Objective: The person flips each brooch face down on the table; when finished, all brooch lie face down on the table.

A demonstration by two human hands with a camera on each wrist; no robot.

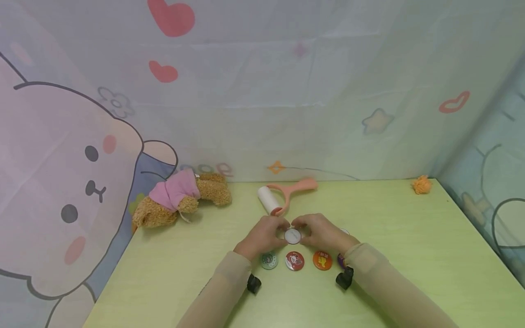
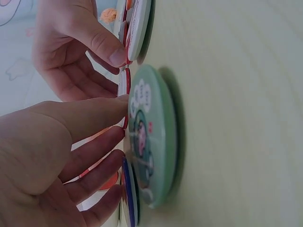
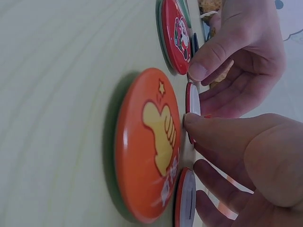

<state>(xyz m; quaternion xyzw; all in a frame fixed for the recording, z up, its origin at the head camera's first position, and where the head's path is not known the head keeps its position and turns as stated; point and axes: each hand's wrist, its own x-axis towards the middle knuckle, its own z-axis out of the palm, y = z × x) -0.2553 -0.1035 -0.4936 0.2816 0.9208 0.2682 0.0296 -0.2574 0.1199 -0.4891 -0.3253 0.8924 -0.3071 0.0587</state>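
Between both hands a round button badge [image 1: 293, 236] with a whitish face and a red edge lies at the table's middle. My left hand [image 1: 265, 234] holds its left edge with thumb and fingers. Opposite, my right hand [image 1: 321, 232] grips the right edge the same way. Nearer to me are a green badge [image 1: 269, 260], a red badge [image 1: 295, 261], an orange badge [image 1: 322, 260] and a purple badge [image 1: 342, 260], partly covered by the right wrist. A blue-edged badge [image 2: 129, 191] shows beside the left fingers; another whitish badge [image 3: 185, 198] lies by the right fingers.
Behind the hands lies a lint roller [image 1: 269, 200] with a pink handle. A brown plush bear [image 1: 176, 196] in a pink top lies at the back left. An orange fuzzy ball [image 1: 422, 185] sits at the back right corner. A printed curtain [image 1: 262, 91] hangs behind the table.
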